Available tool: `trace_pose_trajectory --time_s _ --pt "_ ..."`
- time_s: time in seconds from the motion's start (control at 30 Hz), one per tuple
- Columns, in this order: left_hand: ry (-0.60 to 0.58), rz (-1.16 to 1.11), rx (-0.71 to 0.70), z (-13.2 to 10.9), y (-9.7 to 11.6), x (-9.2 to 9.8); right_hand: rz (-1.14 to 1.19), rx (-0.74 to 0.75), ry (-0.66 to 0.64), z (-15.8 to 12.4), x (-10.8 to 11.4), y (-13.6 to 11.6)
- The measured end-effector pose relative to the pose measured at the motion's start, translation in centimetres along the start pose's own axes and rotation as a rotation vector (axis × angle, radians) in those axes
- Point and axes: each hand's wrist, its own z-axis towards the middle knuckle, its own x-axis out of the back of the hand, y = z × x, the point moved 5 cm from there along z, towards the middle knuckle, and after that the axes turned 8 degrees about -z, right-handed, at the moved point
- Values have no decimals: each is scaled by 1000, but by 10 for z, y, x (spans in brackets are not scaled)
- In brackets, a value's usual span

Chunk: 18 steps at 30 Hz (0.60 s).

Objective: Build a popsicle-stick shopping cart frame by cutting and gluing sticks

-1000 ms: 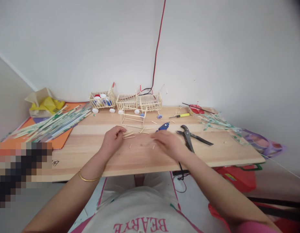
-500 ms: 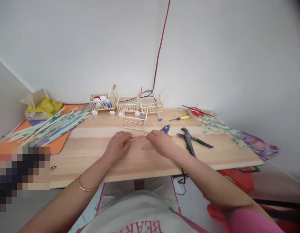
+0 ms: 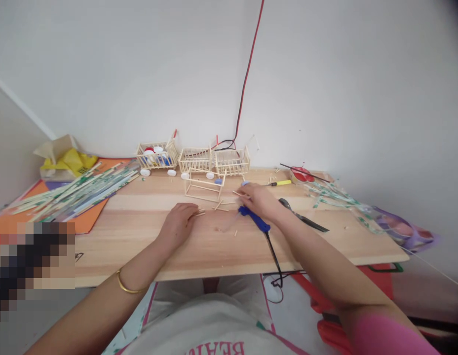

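Note:
My left hand (image 3: pixel 179 222) rests on the table with its fingers closed around a few short wooden sticks (image 3: pixel 200 212), whose ends poke out past the fingertips. Farther right, my right hand (image 3: pixel 260 199) pinches the end of another short stick (image 3: pixel 236 193) low over the tabletop. Just below that hand lies a blue glue gun (image 3: pixel 255 220), its black cord running off the front edge. More cut sticks (image 3: pixel 221 204) lie between the hands. Behind them stands an open box-shaped stick frame (image 3: pixel 204 190).
Three small stick carts, one a loaded cart (image 3: pixel 157 157), line the wall. Left lies a pile of long sticks (image 3: pixel 81 190) on an orange sheet. Pliers (image 3: pixel 310 222), partly under my right arm, a yellow-handled screwdriver (image 3: pixel 283 183) and a red bowl (image 3: pixel 301 173) are at right.
My right hand has moved right and away from me, from the loose sticks to a single stick, uncovering the glue gun. The left hand has stayed nearly in place, its fingers closer together.

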Motion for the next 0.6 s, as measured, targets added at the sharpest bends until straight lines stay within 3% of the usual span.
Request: trace_pose_trajectory --time_s 0.1,0.23,0.4,0.6 --pt "-7 8 39 2 0 2 0 108 -79 13 -10 -31" --pt "-19 44 90 3 -1 6 -57 118 -125 17 -18 -46" --pt "-9 54 140 3 -4 7 -103 177 -118 5 -19 -63" --pt "-30 -19 122 6 -4 4 -122 312 -61 6 -19 -109"
